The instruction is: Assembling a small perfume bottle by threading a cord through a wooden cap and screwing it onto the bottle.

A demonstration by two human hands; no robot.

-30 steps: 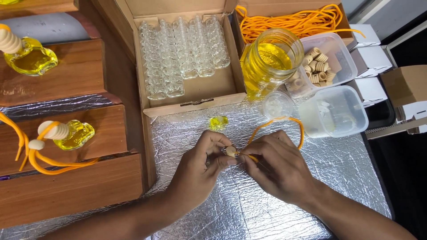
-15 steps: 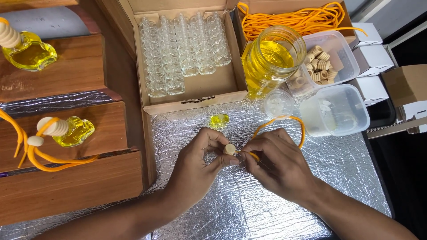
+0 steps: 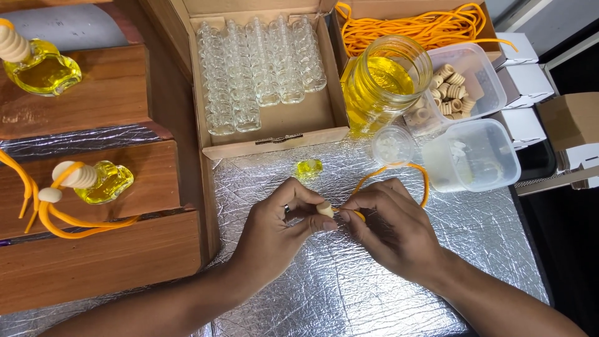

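Wooden bead (image 3: 324,209) unmoved between left hand (image 3: 281,228), right hand (image 3: 390,228).

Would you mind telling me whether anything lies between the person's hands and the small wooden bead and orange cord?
Nothing does. The left hand pinches the wooden bead and the right hand holds the orange cord at it. The small yellow bottle sits apart on the foil mat.

On the table (image 3: 387,293), the box of small bottles (image 3: 262,68) lies behind the hands, with the jar (image 3: 384,81) to its right. Right of the jar sit two tubs (image 3: 474,153). The cord (image 3: 412,25) lies behind the jar. Shelves (image 3: 93,112) stand left.
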